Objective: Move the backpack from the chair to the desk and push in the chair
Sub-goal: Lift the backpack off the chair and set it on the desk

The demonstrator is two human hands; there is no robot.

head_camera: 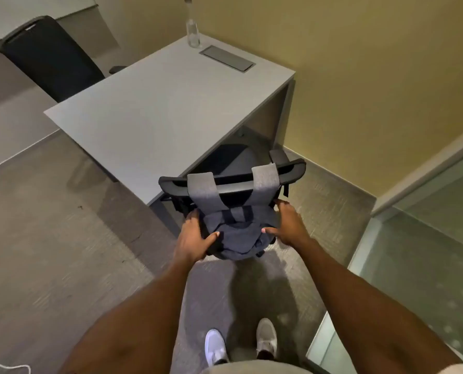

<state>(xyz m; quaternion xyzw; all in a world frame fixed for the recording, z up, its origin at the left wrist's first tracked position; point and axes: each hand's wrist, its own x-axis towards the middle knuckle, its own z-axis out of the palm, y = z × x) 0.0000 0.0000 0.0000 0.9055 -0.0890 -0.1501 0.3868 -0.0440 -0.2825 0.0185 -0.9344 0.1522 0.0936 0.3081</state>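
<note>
Step in hand looks like freeing the backpack (238, 233) from the chair (233, 182); both straps (202, 188) loop over the top of the chair back, so lift straight up until the loops clear the rail, then swing toward 11 o'clock onto the worktop (154, 109); keep the pull even so the chair doesn't roll or tip. Left hand (195, 238) clasps the bag's 9 o'clock flank, fingers (192, 215) curled round the side, thumb on the front; right hand (287, 225) clasps the 3 o'clock flank likewise; both half closed on fabric, bag squeezed between them. Backpack hangs behind the chair back, not yet raised; chair sits partly under the worktop at 12 o'clock; bottle (192, 36) stands at the far corner, well apart.
</note>
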